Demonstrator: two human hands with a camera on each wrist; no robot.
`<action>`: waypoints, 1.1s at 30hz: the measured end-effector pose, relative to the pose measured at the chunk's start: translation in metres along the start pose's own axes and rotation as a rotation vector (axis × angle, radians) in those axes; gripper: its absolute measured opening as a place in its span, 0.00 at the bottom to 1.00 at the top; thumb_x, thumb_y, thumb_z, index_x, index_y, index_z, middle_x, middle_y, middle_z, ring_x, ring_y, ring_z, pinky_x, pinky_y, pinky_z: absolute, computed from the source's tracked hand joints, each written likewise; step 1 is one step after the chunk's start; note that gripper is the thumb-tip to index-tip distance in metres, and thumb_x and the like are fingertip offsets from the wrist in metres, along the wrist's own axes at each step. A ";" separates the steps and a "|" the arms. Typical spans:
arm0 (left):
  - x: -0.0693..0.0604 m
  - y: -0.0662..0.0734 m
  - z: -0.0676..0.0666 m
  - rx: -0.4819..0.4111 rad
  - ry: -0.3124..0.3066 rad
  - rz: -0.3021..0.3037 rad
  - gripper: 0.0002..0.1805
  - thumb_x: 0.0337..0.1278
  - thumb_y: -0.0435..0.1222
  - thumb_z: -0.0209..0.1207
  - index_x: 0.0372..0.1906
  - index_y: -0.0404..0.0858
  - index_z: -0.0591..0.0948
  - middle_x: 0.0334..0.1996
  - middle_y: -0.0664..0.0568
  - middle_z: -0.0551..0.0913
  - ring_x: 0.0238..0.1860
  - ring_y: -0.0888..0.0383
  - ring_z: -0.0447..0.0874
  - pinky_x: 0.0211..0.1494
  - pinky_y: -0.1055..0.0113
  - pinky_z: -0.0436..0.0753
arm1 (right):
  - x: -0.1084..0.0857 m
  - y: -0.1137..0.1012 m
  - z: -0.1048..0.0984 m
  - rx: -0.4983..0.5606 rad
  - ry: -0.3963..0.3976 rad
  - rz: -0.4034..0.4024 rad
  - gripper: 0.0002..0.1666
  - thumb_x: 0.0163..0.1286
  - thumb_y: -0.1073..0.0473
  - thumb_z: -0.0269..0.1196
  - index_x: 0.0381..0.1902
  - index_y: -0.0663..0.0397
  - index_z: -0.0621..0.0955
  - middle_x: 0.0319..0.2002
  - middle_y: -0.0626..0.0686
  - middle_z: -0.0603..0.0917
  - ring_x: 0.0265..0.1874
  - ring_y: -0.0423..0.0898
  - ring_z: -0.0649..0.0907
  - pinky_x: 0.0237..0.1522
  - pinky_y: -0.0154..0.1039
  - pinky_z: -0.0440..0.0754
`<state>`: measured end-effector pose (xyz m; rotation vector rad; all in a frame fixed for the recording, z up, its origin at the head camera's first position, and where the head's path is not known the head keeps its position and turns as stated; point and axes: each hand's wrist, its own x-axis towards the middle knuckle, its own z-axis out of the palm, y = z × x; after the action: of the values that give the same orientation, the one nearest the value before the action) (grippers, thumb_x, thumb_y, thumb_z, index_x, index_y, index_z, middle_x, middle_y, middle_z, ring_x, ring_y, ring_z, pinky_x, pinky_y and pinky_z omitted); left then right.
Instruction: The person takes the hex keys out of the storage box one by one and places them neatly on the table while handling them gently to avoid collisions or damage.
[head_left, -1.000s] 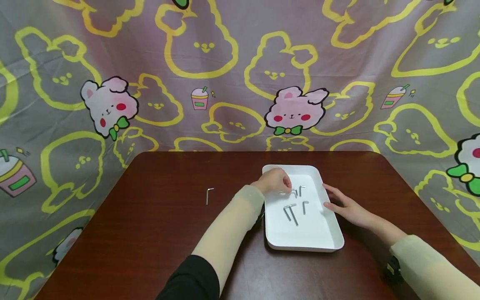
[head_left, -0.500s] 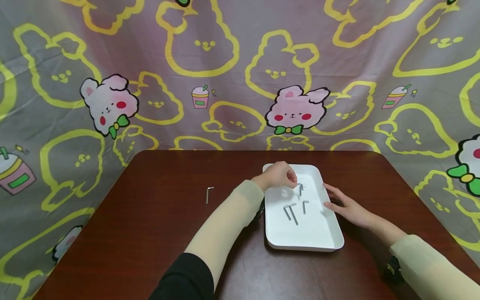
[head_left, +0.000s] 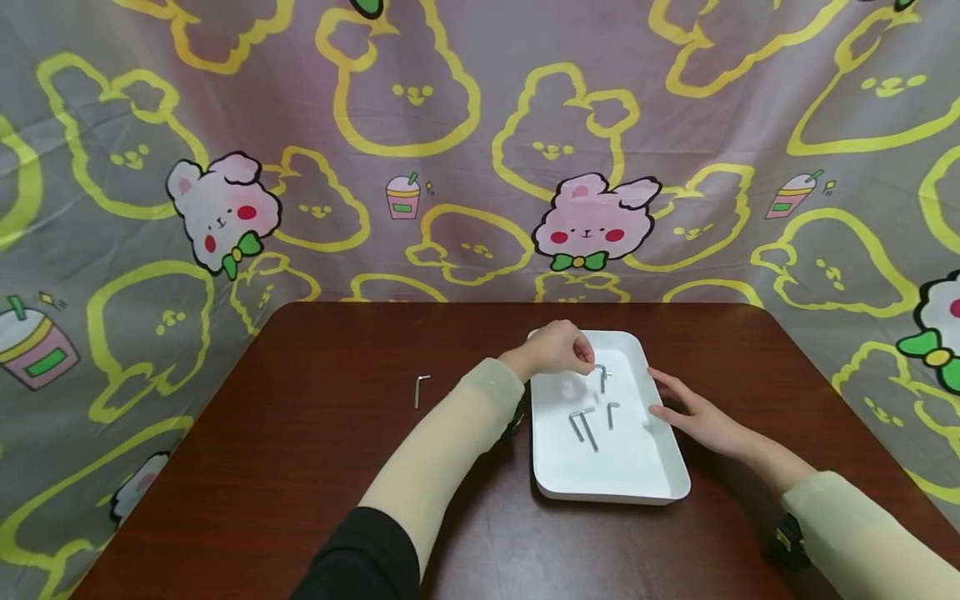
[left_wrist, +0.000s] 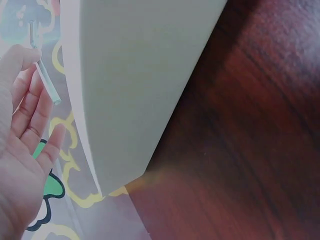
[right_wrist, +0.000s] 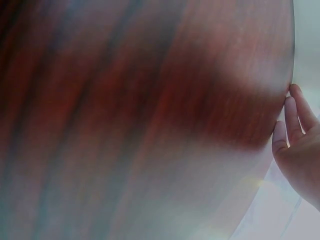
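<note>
Over white tray (head_left: 633, 462), left hand (head_left: 557, 347) pinching hex key (left_wrist: 48, 83)

A cartoon-printed cloth (head_left: 468, 187) hangs behind a dark reddish-brown wooden table (head_left: 300, 458).
Yellow animal outlines (head_left: 408, 152) loop across the grey and mauve fabric, joined by pink rabbit faces (head_left: 587, 221) with green bows (head_left: 579, 261) and lidded drink cups (head_left: 403, 200) with green straws. Creases run down the cloth's left side, which angles forward past the table. The table has rounded far corners and streaked grain, and soft light leaves a pale sheen on its near part.
</note>
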<state>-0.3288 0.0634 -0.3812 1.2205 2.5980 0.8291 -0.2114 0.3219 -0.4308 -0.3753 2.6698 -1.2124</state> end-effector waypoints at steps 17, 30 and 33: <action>-0.013 0.003 -0.021 -0.032 -0.017 0.066 0.02 0.54 0.33 0.68 0.31 0.37 0.87 0.25 0.58 0.83 0.30 0.64 0.76 0.36 0.77 0.74 | 0.000 0.001 0.000 -0.006 0.003 -0.006 0.42 0.74 0.52 0.57 0.76 0.57 0.50 0.63 0.71 0.66 0.60 0.65 0.69 0.52 0.56 0.72; -0.025 -0.003 -0.032 -0.049 0.007 0.002 0.04 0.55 0.31 0.67 0.37 0.38 0.87 0.29 0.58 0.84 0.33 0.63 0.78 0.38 0.76 0.76 | 0.002 0.001 0.000 -0.011 0.004 0.007 0.43 0.74 0.52 0.58 0.76 0.56 0.51 0.62 0.71 0.67 0.60 0.65 0.69 0.53 0.58 0.71; -0.031 -0.006 -0.037 -0.042 0.012 -0.009 0.05 0.57 0.31 0.66 0.38 0.38 0.88 0.29 0.58 0.84 0.33 0.62 0.78 0.36 0.75 0.77 | 0.001 0.001 0.000 -0.009 0.006 0.003 0.43 0.74 0.52 0.58 0.76 0.56 0.51 0.62 0.71 0.67 0.60 0.65 0.69 0.53 0.58 0.71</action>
<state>-0.3259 0.0222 -0.3562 1.1954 2.5797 0.8874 -0.2122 0.3218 -0.4314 -0.3692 2.6806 -1.2022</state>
